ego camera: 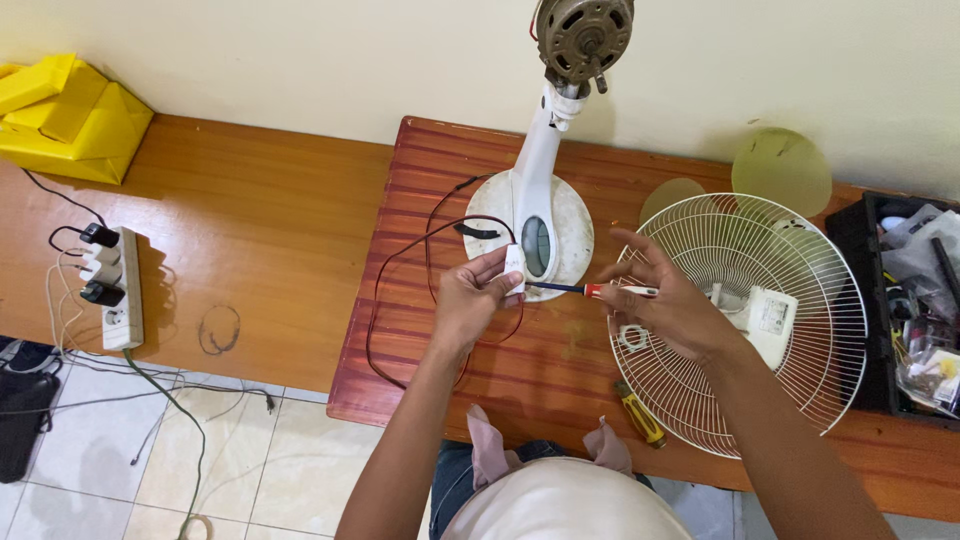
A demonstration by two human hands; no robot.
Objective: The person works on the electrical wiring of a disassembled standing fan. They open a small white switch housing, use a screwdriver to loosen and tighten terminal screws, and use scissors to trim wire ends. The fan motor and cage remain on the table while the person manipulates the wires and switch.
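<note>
A person's left hand pinches a small white plug steady between closed fingertips while the right hand, fingers loosely curled, guides a red-handled screwdriver into it, beside the fan stand.

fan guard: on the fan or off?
Off. The white wire fan guard lies flat on the wooden table beside the fan stand, whose motor is bare.

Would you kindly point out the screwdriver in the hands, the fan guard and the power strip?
screwdriver [620,290]: head view, on its red-and-white handle.
fan guard [800,250]: head view, on the white wire grille's upper right part.
power strip [122,300]: head view, on its white body.
</note>
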